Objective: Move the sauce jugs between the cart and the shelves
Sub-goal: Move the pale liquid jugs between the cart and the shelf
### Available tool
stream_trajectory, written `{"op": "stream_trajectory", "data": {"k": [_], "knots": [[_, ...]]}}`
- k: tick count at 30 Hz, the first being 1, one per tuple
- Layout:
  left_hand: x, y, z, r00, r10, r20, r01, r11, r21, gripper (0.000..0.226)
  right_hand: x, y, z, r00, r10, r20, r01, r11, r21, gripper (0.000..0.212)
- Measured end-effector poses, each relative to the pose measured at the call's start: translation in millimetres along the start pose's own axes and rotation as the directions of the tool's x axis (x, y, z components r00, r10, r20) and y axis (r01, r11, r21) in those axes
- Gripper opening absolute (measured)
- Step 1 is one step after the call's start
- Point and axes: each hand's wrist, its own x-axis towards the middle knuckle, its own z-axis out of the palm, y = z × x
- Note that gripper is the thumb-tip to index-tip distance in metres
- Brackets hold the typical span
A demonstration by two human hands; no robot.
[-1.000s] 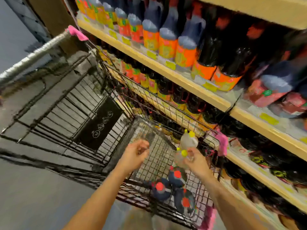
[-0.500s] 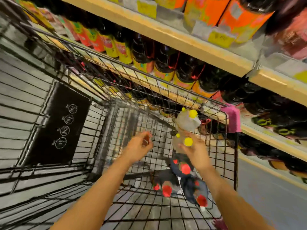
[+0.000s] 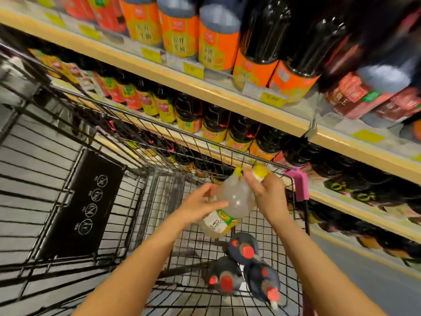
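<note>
1. Head view: cart stands beside the shelves.
2. Three dark jugs lie on cart floor.
3. Pale jug held above cart's far-right corner.
4. My right hand grips its top; my left hand touches its side, fingers loosely spread.

Black wire cart, glossy dark bottles.
</note>
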Motion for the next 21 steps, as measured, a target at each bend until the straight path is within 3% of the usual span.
{"op": "stream_trajectory", "data": {"k": [3, 7, 9, 11, 15, 18, 21], "knots": [[-4, 11, -1, 0.992, 0.006, 0.123, 0.002, 0.998, -0.066, 0.078, 16, -19, 5, 0.999, 0.023, 0.031, -0.024, 0.999, 0.045, 0.046], [-8, 4, -2, 0.996, 0.063, 0.065, -0.058, 0.996, -0.067, 0.077, 25, -21, 14, 0.994, 0.016, 0.112, -0.019, 1.000, 0.025, 0.049], [-6, -7, -2, 0.995, 0.095, 0.027, -0.093, 0.993, -0.075, 0.074, 24, -16, 18, 0.987, 0.014, 0.162, -0.020, 0.999, 0.038, 0.035], [-2, -22, -4, 0.997, 0.076, -0.031, -0.079, 0.991, -0.109, 0.078, 17, 0, 14, 0.990, 0.063, 0.124, -0.077, 0.991, 0.112, 0.007], [10, -57, -15, 0.987, -0.046, -0.153, 0.021, 0.987, -0.161, 0.083, -8, 63, -2, 0.974, 0.159, -0.164, -0.146, 0.985, 0.091, 0.048], [23, -79, -19, 0.978, -0.092, -0.184, 0.058, 0.981, -0.185, 0.088, -24, 115, 5, 0.940, 0.313, -0.133, -0.302, 0.949, 0.091, 0.067], [35, -98, -18, 0.962, -0.133, -0.241, 0.097, 0.983, -0.153, 0.063, -16, 150, 27, 0.945, 0.325, -0.021, -0.322, 0.943, 0.087, 0.077]]}}
